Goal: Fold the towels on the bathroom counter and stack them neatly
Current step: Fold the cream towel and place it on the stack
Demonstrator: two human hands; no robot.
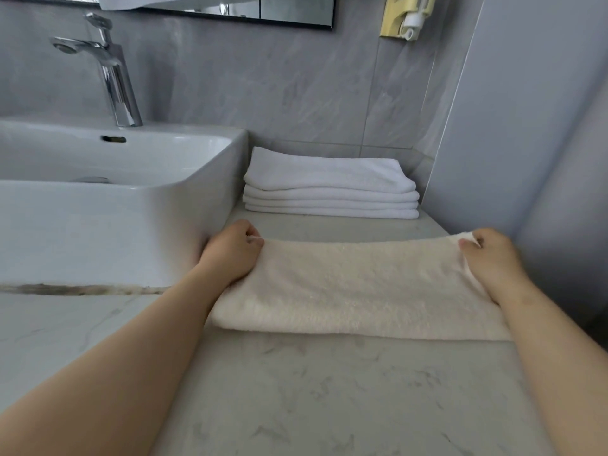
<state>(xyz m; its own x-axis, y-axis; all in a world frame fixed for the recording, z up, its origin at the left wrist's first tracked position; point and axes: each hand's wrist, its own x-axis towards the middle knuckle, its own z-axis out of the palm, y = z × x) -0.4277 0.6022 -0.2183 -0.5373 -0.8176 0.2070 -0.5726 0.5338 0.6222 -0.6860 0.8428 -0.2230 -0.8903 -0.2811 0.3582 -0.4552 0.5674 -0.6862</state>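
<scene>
A cream towel (355, 287) lies folded into a long band across the marble counter (329, 396). My left hand (233, 251) pinches its far left corner, close to the sink's side. My right hand (490, 261) pinches the far right corner near the wall. Both hands hold the far edge stretched between them. Behind the cream towel, a stack of several folded white towels (329, 189) sits at the back of the counter against the tiled wall.
A white basin (125, 192) with a chrome tap (112, 70) fills the left side. A grey wall (526, 143) closes the right side. A yellow wall-mounted holder (408, 14) and a mirror's lower edge (263, 14) are above.
</scene>
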